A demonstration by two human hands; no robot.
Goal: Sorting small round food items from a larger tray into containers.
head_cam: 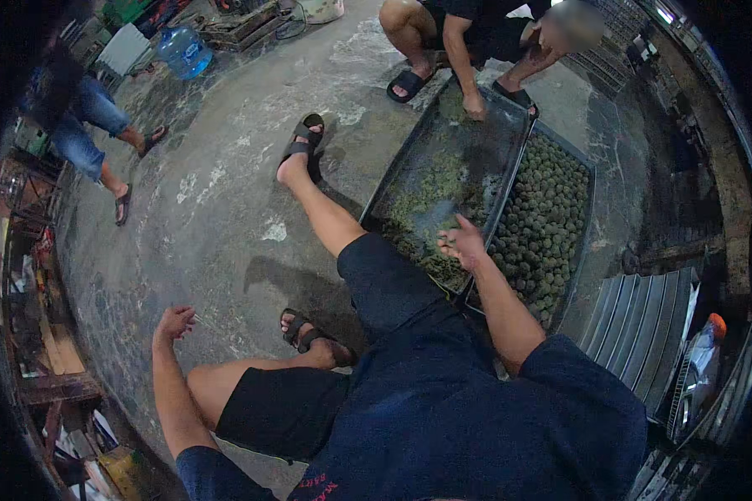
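Observation:
My right hand (464, 243) is over the near end of a shallow dark metal tray (385, 181), its fingers spread. A blurred pale patch shows just beyond the fingertips; I cannot tell what it is. Greenish crumbly material (435, 181) lies scattered in this tray. Beneath and to the right of it, a second tray (592, 188) holds many small round greenish balls (548, 206). Away on the left, my left hand (177, 322) hangs over the concrete floor beside my knee, fingers loosely curled; a faint thin line shows near it, and whether it holds anything is unclear.
Across the trays a person squats, one hand (474, 105) in the tray's far end. Another person in jeans (78, 147) stands at left. A blue water jug (185, 53) lies at the back left. Stacked metal trays (642, 332) are at right, wooden shelving (59, 388) at left.

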